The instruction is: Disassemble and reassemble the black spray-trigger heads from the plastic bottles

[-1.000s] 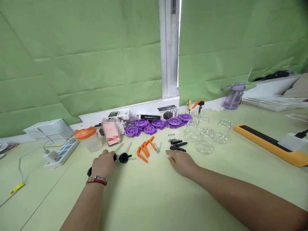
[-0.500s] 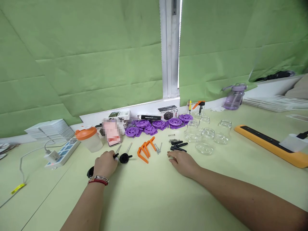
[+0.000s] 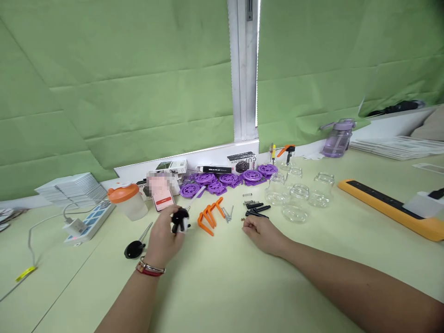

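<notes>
My left hand (image 3: 164,238) is closed around a black sprayer head (image 3: 180,217), whose pale tube points up and away. Beside it on the table lies another black sprayer head (image 3: 134,249) with a thin tube. My right hand (image 3: 262,235) rests on the table with thumb and fingers pinched together; whatever is between them is hidden. Tiny brass-coloured pieces (image 3: 243,219) lie by its fingertips. Just beyond are black tubular parts (image 3: 257,211) and metal springs (image 3: 249,202). Orange trigger levers (image 3: 208,216) and thin metal pins (image 3: 227,213) lie between my hands.
Several clear glass bottles (image 3: 294,210) stand at right, near an orange power strip (image 3: 388,210). Purple slotted parts (image 3: 217,186) line the back. On the left are a phone (image 3: 163,200), an orange-lidded cup (image 3: 132,206) and a white power strip (image 3: 92,222) with cables.
My left hand has moved right and picked up the black sprayer head, uncovering the other one. My right hand's fingers have drawn together and shifted slightly, showing the tiny brass-coloured pieces.
</notes>
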### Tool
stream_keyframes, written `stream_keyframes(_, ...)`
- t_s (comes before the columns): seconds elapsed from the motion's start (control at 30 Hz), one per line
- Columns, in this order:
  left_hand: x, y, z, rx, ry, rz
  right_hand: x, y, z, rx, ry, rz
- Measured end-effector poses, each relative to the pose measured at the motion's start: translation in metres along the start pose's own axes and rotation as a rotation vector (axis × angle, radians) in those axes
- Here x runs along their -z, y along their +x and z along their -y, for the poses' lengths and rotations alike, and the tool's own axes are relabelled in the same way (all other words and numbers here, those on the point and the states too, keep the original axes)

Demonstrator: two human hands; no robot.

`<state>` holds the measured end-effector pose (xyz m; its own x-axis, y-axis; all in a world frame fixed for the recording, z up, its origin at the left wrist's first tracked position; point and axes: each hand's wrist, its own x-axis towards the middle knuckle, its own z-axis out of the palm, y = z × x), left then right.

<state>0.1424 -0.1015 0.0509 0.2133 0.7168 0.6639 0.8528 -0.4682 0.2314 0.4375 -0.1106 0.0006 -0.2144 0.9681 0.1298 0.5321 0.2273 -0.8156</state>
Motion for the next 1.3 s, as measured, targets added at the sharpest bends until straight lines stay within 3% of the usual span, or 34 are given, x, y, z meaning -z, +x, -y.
stream_keyframes(0.1,-0.007,-0.008,-0.024,-0.239,-0.140,0.219,-0.003,0.000,0.001,-0.115,0.397,0.045)
stream_keyframes(0.2,-0.013,-0.013,-0.042,-0.413,-0.201,0.441,-0.006,0.000,0.002,-0.203,0.577,0.045)
stream_keyframes(0.37,-0.016,-0.012,-0.047,-0.369,-0.206,0.628,-0.006,0.001,-0.001,-0.231,0.595,0.036)
stream_keyframes(0.73,-0.022,-0.011,-0.045,-0.213,-0.255,0.732,0.001,-0.001,0.000,-0.298,0.572,0.049)
stream_keyframes(0.97,-0.022,-0.012,-0.038,-0.189,-0.310,0.791,0.004,-0.002,0.001,-0.302,0.549,0.060)
stream_keyframes(1.3,-0.028,-0.013,-0.042,-0.228,-0.375,0.772,0.004,-0.001,0.006,-0.305,0.463,0.043)
